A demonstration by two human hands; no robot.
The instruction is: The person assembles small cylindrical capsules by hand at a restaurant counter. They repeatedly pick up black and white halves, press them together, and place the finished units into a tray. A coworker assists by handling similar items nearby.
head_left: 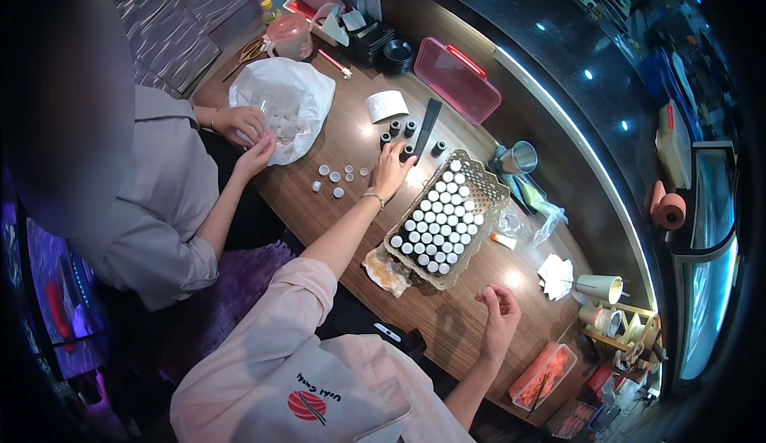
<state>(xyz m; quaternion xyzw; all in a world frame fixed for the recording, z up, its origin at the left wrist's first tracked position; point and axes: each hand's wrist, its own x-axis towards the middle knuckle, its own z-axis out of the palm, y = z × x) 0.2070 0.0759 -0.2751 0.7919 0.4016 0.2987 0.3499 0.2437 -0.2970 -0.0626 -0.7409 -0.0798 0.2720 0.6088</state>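
Observation:
My left hand (390,174) reaches across the table, its fingers and thumb around a small dark bottle (408,153). Several similar uncapped bottles (439,148) stand close by. Right of that hand, a woven basket (493,186) holds many small bottles with white caps (435,218), packed upright in rows. My right hand (501,315) hovers over the table near the basket's near right side, fingers curled into a pinch; whatever is between them is too small to make out. Loose white caps (335,177) lie left of my left forearm.
At left, a co-worker's hands (254,136) work at a white plastic bag (307,96) of small clear pieces. A pink lid (456,84), metal cup (520,157), crumpled cloth (387,271) and tray of orange food (542,375) surround the basket. A dark flat strip (428,128) stands behind the bottles.

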